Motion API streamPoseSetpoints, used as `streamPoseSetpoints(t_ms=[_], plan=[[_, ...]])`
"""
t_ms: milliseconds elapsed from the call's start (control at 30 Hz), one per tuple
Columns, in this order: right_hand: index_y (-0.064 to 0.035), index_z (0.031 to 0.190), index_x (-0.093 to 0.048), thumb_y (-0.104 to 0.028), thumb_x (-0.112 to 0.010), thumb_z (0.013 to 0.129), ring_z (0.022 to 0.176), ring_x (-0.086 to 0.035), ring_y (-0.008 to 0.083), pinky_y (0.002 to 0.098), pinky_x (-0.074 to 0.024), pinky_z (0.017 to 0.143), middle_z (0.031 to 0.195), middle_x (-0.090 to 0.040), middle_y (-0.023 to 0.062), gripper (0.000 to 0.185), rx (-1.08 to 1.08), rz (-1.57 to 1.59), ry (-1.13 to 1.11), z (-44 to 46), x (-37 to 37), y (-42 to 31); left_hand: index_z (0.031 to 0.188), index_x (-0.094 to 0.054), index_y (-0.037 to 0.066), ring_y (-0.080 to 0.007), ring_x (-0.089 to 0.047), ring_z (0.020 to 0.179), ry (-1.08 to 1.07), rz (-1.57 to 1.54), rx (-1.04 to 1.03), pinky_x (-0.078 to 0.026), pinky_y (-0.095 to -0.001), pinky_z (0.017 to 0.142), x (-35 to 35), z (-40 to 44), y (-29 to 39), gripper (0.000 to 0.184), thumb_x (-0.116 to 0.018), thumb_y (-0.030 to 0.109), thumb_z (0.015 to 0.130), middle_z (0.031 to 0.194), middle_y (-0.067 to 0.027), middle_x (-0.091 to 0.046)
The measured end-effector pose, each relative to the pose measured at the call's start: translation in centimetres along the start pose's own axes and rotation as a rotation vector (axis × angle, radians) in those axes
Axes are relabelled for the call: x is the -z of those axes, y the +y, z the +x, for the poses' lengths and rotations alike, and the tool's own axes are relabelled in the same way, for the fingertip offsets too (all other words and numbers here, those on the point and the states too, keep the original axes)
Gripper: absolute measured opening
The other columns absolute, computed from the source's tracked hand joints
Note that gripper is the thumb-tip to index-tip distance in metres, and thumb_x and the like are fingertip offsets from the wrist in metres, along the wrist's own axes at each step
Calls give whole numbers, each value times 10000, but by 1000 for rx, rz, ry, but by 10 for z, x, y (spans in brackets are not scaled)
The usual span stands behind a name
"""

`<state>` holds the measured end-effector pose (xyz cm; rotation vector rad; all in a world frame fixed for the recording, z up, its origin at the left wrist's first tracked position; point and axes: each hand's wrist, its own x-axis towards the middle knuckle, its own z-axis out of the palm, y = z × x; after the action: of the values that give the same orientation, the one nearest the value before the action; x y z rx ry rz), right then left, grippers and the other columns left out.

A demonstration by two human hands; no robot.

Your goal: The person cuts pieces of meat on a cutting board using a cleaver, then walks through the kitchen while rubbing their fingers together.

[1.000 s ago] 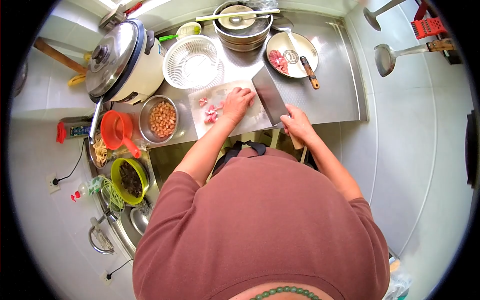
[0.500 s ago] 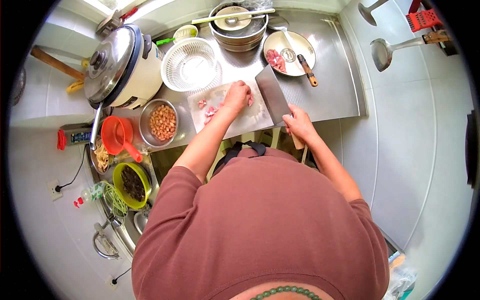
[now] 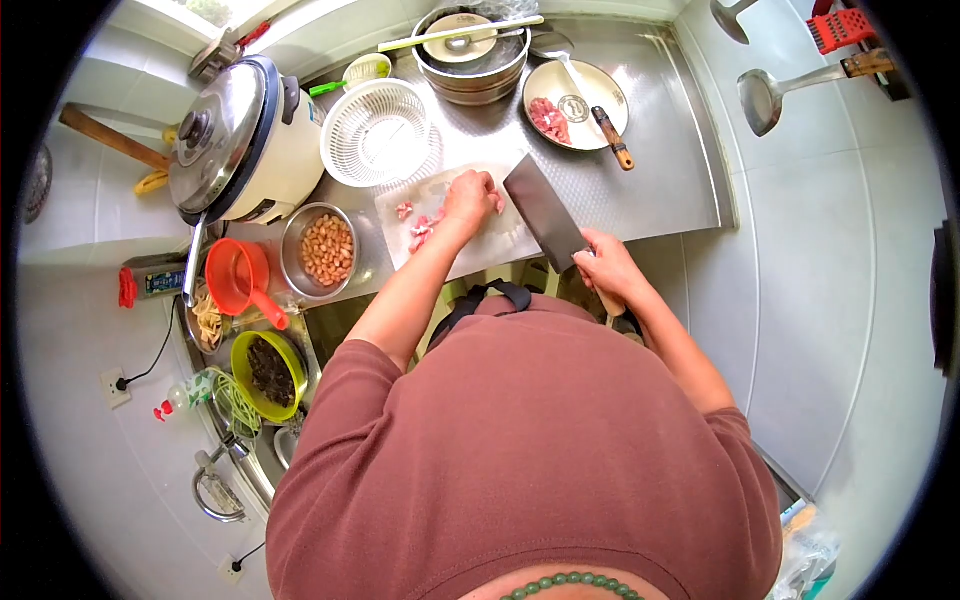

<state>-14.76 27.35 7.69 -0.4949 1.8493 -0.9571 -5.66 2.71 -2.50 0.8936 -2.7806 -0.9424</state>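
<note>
A white cutting board [image 3: 465, 245] lies at the counter's front edge with small pieces of pinkish meat [image 3: 421, 232] on its left part. My left hand [image 3: 471, 203] is over the board, fingers curled round a piece of meat [image 3: 497, 202] that shows at their right side. My right hand [image 3: 608, 268] is closed on the handle of a cleaver [image 3: 541, 208], whose wide blade slants up and left over the board's right edge. Behind the cleaver, a round plate [image 3: 608, 85] carries more meat [image 3: 549, 120] and a wooden-handled utensil [image 3: 612, 138].
Behind the board stand a white colander [image 3: 375, 132] and stacked metal bowls [image 3: 480, 88]. To the left are a bowl of beans [image 3: 326, 249], a rice cooker [image 3: 262, 150], a red dipper [image 3: 238, 277] and a green bowl [image 3: 298, 375]. Ladles [image 3: 762, 103] hang at the right wall.
My right hand and the cleaver have moved slightly right and toward my body. My left hand has shifted a little left, its fingers more curled. The camera view has shifted slightly.
</note>
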Motion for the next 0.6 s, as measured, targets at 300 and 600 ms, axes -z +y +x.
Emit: streamPoseSetpoints(t_ms=[300, 600], plan=[[22, 1091, -549, -99, -479, 787, 502, -497, 127, 304, -442, 500, 606, -518, 53, 335, -35, -74, -79, -4, -1, -7, 768, -650, 5, -300, -660, 718, -209, -308, 112, -514, -383, 682, 3, 12, -11, 146, -685, 136, 717, 706, -156, -665], [59, 1055, -522, -113, -472, 800, 504, -523, 155, 320, -458, 511, 620, -536, 77, 312, -34, -59, -61, 13, 0, 12, 726, -641, 36, -327, -631, 724, 162, 22, -182, -490, -428, 694, -11, 3, -10, 85, -666, 109, 689, 692, -145, -648]])
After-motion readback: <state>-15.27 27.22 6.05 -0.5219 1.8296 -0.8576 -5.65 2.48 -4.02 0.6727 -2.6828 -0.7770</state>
